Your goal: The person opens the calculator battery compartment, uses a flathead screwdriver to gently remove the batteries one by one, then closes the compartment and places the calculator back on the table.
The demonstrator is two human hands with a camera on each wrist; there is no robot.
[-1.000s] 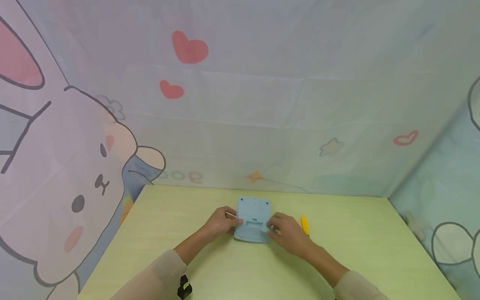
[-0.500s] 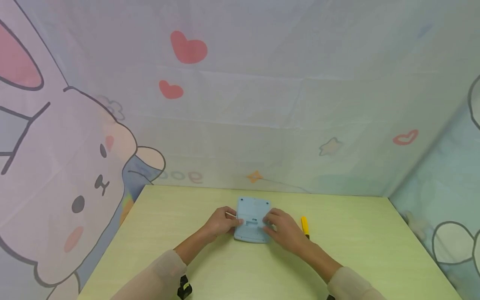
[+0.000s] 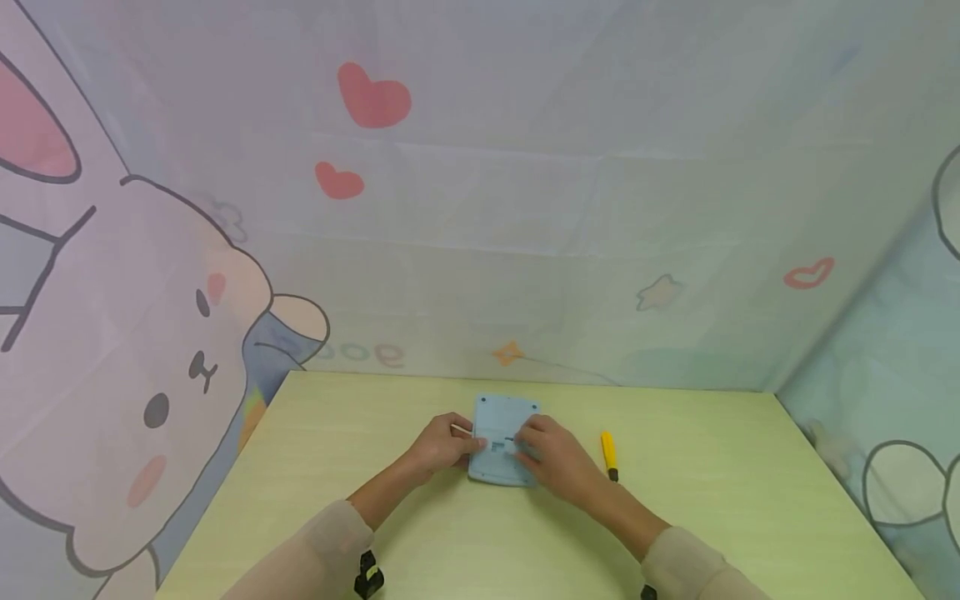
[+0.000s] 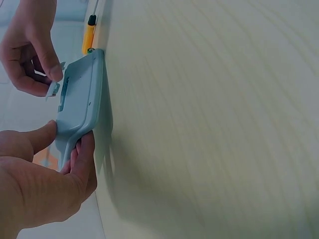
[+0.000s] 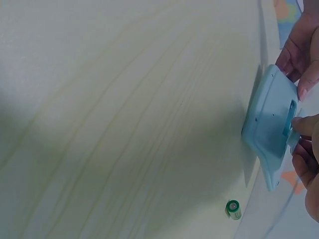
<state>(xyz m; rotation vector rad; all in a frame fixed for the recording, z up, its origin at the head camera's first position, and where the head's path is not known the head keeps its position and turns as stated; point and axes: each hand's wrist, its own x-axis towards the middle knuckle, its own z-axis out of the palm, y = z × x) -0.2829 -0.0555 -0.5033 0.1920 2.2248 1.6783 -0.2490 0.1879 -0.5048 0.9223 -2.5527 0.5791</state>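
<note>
Two hands meet at a light blue device lying back-side up on the desk. Left hand grips the device's left edge, thumb on top and fingers curled beneath, lifting that edge slightly. Right hand reaches over the back panel, its grip pinching a small cover piece at the compartment. Right of this hand lies a yellow tool; a green battery rests near the device.
</note>
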